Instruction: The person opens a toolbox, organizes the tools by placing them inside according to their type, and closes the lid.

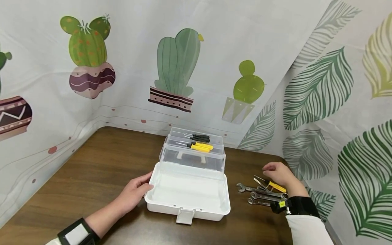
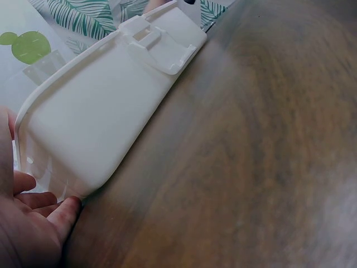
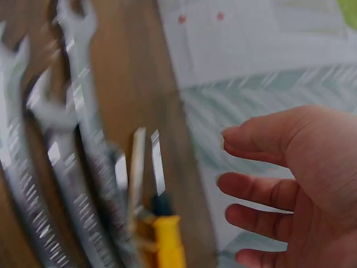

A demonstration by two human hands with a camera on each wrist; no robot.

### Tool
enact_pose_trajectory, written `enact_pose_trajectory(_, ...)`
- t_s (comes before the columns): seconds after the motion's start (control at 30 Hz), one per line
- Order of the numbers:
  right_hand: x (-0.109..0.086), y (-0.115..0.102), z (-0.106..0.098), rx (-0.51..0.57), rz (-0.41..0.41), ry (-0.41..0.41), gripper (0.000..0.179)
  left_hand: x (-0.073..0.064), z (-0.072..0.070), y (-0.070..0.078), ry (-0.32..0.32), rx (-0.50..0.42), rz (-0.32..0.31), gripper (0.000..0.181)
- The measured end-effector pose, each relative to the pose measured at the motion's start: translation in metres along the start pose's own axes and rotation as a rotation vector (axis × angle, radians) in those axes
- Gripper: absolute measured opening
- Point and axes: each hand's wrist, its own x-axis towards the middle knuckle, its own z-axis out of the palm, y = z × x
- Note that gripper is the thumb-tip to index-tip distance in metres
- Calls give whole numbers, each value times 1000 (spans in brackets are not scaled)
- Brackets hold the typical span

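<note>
A white plastic toolbox (image 1: 186, 214) with its clear tiered trays (image 1: 196, 157) folded back stands on the wooden table. My left hand (image 1: 134, 192) rests against the box's left side, thumb near the rim; in the left wrist view its fingers (image 2: 64, 218) touch the side wall low down. My right hand (image 1: 278, 173) hovers above several metal wrenches (image 1: 263, 196) and a yellow-handled screwdriver (image 1: 277, 186). Nothing is in it; in the right wrist view the fingers (image 3: 256, 190) are spread apart, beside the yellow handle (image 3: 169, 243).
Yellow-handled screwdrivers (image 1: 200, 147) lie in a clear tray, with black-handled ones (image 1: 200, 137) in the tray behind. The box's front latch (image 1: 185, 216) hangs down. A printed cloth (image 1: 211, 61) with cacti and leaves encloses the back and sides of the table (image 1: 119, 160).
</note>
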Motion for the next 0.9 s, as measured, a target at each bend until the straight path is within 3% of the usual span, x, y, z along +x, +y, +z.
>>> enact_pose_trajectory(0.13, -7, 18, 11, -18, 80, 8, 29, 0, 0, 0, 1, -2, 5, 59)
enact_pose_trajectory(0.3, -16, 26, 22, -24, 169, 6, 32, 0, 0, 0, 10, 4, 6, 59)
enact_pose_trajectory(0.67, -24, 29, 41, -39, 226, 64, 33, -2, -1, 1, 2, -7, 4, 59)
enact_pose_trajectory(0.9, -25, 28, 45, -77, 308, 86, 40, 0, -1, 0, 1, 3, -1, 60)
